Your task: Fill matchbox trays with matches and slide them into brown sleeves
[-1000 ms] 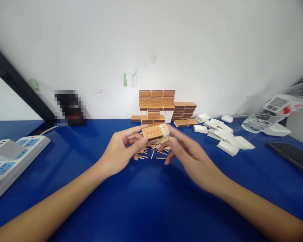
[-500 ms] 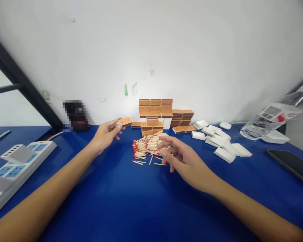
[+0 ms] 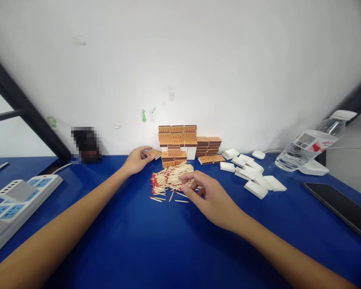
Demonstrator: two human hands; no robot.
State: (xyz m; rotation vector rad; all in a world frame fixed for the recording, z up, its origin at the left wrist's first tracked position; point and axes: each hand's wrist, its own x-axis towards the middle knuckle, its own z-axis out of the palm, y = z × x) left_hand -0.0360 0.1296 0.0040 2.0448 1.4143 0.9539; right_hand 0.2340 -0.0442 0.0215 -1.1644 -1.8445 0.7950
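Observation:
At the left end of the matchbox stack [image 3: 177,137], my left hand [image 3: 138,159] has its thumb and fingers closed on an orange matchbox [image 3: 154,153]. That box is low, at the tabletop, and my fingers partly cover it. My right hand [image 3: 209,196] is at the right side of a heap of loose red-tipped matches [image 3: 170,176]. Its fingers are curved, with thumb and index finger apart and nothing visible between them. A few single matches [image 3: 182,201] lie in front of the heap.
White matchbox trays [image 3: 255,189] lie scattered at the right, near a tilted water bottle [image 3: 303,146] and a black phone [image 3: 339,206]. More matchboxes [image 3: 209,146] are stacked against the wall. A power strip [image 3: 24,204] is at the left.
My left hand has brought the matchbox right and down beside the stack. My right hand's fingers have drawn in a little at the match heap. The camera view has shifted slightly.

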